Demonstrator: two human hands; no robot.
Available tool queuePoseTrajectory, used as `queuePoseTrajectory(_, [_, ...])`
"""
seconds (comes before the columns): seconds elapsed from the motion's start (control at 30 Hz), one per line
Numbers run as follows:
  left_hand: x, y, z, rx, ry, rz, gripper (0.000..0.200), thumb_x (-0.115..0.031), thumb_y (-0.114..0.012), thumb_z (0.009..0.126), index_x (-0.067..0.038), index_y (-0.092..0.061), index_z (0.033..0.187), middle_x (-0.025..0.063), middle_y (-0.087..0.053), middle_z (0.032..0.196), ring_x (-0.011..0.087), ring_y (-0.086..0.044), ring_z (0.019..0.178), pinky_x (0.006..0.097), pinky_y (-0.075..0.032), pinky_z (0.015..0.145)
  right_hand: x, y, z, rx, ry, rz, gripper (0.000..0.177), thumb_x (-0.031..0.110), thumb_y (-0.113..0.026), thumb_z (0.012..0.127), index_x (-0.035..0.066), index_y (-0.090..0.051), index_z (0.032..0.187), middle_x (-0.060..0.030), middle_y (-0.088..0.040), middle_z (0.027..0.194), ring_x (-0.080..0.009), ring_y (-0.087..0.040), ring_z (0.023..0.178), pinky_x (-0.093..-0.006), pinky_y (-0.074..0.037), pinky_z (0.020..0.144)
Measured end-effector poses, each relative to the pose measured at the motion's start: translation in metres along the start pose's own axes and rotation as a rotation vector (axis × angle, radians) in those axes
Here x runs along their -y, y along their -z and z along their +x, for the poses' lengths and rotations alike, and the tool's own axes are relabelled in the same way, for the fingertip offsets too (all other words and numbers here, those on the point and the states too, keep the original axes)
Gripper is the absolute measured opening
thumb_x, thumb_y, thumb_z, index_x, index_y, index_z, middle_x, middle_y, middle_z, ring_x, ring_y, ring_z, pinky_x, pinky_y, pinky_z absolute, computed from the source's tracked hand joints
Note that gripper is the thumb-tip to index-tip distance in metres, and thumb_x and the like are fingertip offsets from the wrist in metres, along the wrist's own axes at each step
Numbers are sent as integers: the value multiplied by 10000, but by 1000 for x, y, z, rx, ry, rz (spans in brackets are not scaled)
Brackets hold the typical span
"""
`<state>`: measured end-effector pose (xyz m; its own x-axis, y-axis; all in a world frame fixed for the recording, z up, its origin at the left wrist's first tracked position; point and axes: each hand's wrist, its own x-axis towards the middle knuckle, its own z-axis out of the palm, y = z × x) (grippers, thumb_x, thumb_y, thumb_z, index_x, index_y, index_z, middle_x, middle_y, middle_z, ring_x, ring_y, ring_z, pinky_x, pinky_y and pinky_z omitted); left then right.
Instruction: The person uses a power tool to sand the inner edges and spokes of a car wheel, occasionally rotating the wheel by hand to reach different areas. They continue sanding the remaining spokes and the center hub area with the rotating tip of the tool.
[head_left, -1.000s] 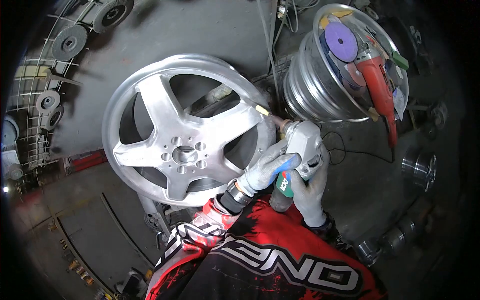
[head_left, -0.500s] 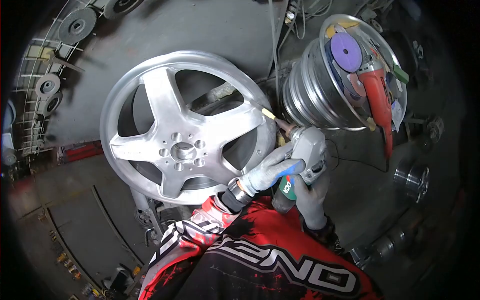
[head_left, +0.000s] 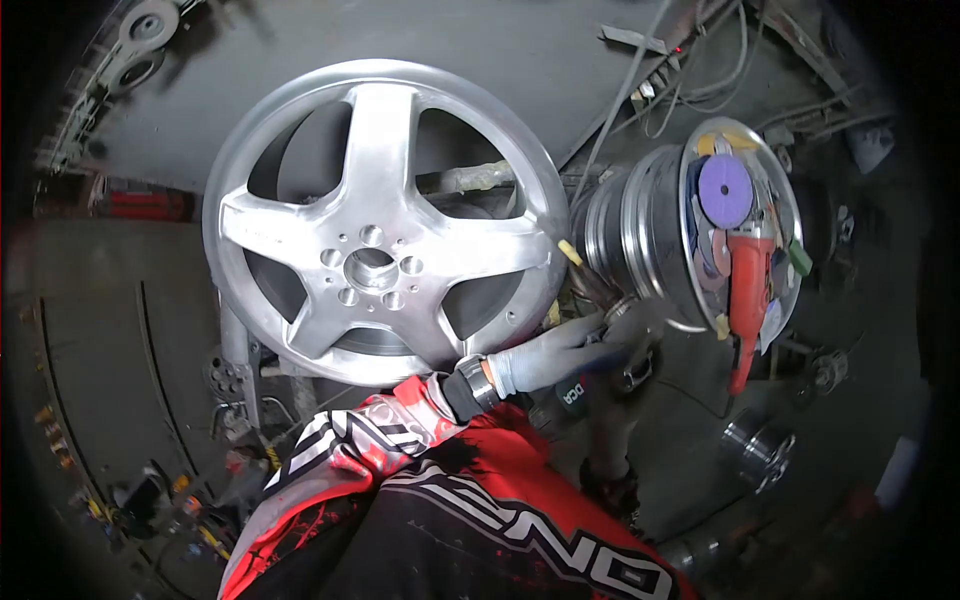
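A bare-metal five-spoke alloy wheel (head_left: 383, 130) lies face up in front of me. My left hand (head_left: 550, 362), in a grey-blue glove, is closed around the front of a power grinder (head_left: 570, 396) marked DCA, just below the wheel's lower right edge. My right hand (head_left: 622, 400), gloved, shaded and blurred, is closed on the grinder beside it, its fingers partly hidden. From the grinder's head a spindle reaches up and left to a narrow yellow tip (head_left: 570, 252), which overlaps the wheel's right rim in this view.
Right of the wheel stands another metal rim (head_left: 650, 225), its top piled with a purple disc (head_left: 725, 190), a red angle grinder (head_left: 750, 285) and abrasive pieces. Grinding discs (head_left: 148, 25) hang on a wire rack at upper left. Cables (head_left: 690, 75) run at upper right.
My view has shifted, so the red grinder and second rim sit lower. The DCA grinder has turned, with its head now in shadow. Both hands stay on it.
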<state>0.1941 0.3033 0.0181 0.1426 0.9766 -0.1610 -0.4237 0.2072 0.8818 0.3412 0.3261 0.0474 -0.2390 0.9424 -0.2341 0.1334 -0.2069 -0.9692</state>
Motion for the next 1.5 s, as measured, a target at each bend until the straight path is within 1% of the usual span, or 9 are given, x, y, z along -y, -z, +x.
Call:
queuePoseTrajectory(0.13, [-13,9,-3,-20,98,212,433,-268,-532,1018,-3,-490,1358,97,-586,1039,165,-566,1027,310,-455,946,-34,13,6,21,357,-309,853,49,-755,746,12,-297,1464,-141,-494,1329,-248,-510,1221,-383,-432,1035])
queuePoseTrajectory(0.23, [23,30,0,-101,-549,933,432,-303,-508,1022,-16,-512,1345,114,-582,1091,197,-570,1039,322,-463,949,-15,-14,9,70,104,-57,827,14,-763,718,9,-342,1429,-121,-518,1291,-211,-534,1173,-348,-466,979])
queuePoseTrajectory(0.43, [-33,11,-3,-25,205,153,359,-198,-473,1023,-49,-517,1346,148,-542,1201,230,-570,1063,335,-482,917,-5,0,9,177,149,-125,825,-5,-770,704,-4,-353,1416,-118,-518,1278,-196,-546,1144,-342,-491,941])
queuePoseTrajectory(0.87, [-3,24,-4,-69,-370,462,439,-352,-552,1014,41,-565,1207,55,-604,998,111,-557,974,280,-465,874,-30,2,27,204,390,-263,1021,10,-824,659,1,-217,1481,-187,-434,1381,-295,-510,1240,-410,-469,1014])
queuePoseTrajectory(0.9, [-20,11,-3,-97,126,-51,374,-302,-561,1015,33,-567,1181,52,-613,1031,103,-564,982,271,-470,873,-31,8,22,173,363,-291,1036,14,-830,653,4,-210,1484,-188,-429,1385,-300,-502,1249,-410,-462,1021])
queuePoseTrajectory(1.17, [-5,9,2,-63,103,-191,351,-179,-551,1010,18,-512,1298,61,-599,1064,122,-571,962,276,-486,836,-29,22,20,128,418,-471,1032,32,-830,660,13,-213,1486,-187,-419,1396,-303,-489,1257,-415,-447,1031])
queuePoseTrajectory(1.23, [13,27,2,-66,-504,603,288,-139,-533,1008,-46,-558,1280,117,-549,1110,188,-587,1003,287,-477,885,-16,3,28,185,302,-391,1024,40,-831,667,6,-213,1483,-184,-414,1398,-300,-486,1259,-413,-445,1033])
queuePoseTrajectory(1.33, [11,23,3,-101,-560,579,293,-104,-514,1001,-77,-562,1288,143,-502,1099,236,-572,1018,292,-467,896,-8,5,29,215,275,-332,1034,46,-839,664,7,-209,1483,-176,-412,1398,-293,-483,1263,-406,-443,1033])
queuePoseTrajectory(1.5, [23,3,6,-50,-206,152,320,-54,-589,899,-12,-589,1217,136,-541,1122,277,-582,976,316,-492,867,-31,35,23,171,198,-313,1051,45,-838,656,14,-197,1488,-170,-420,1385,-283,-484,1260,-397,-444,1032])
